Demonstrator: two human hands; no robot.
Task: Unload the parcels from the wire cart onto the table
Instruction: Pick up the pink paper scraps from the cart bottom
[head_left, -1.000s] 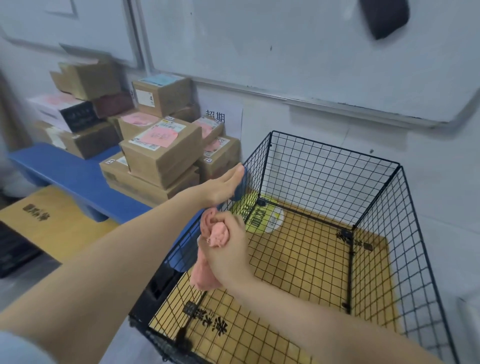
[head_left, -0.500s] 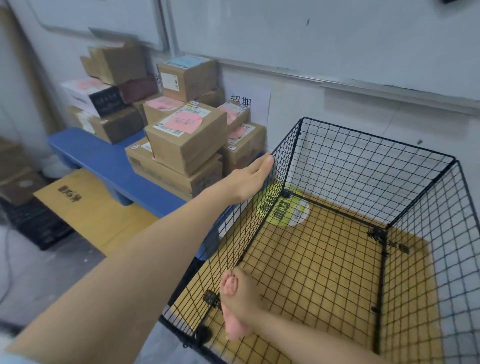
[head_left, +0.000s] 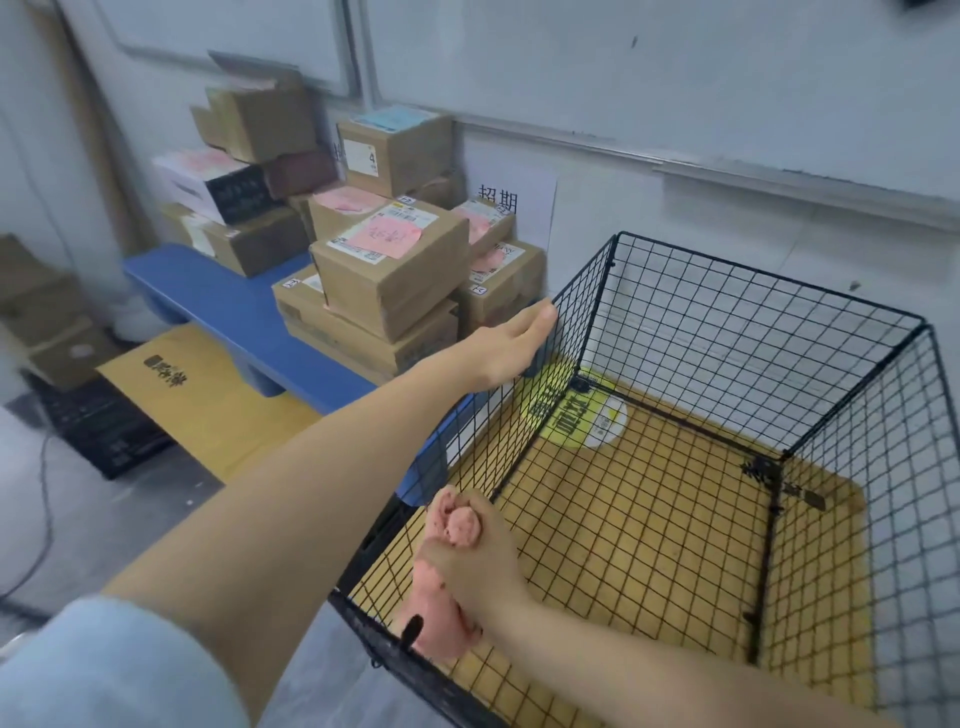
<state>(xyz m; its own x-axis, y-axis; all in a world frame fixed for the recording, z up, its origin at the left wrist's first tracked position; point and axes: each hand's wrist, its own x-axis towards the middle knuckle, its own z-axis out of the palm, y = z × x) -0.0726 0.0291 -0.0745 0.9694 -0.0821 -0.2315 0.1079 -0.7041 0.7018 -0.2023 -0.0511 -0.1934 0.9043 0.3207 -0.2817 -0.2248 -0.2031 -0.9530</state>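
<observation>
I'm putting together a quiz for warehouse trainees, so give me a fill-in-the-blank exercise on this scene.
1. The parcels are stacked on a ____ table.
2. The left hand, fingers straight, touches the top edge of the wire cart, which holds ____ parcels.
3. The right hand grips a crumpled ____ cloth.
Missing words: blue; no; pink.

Even, cool indoor light; soft shadows; wide-angle bending at edges; slight blur on upper-left boxes (head_left: 260, 119).
</observation>
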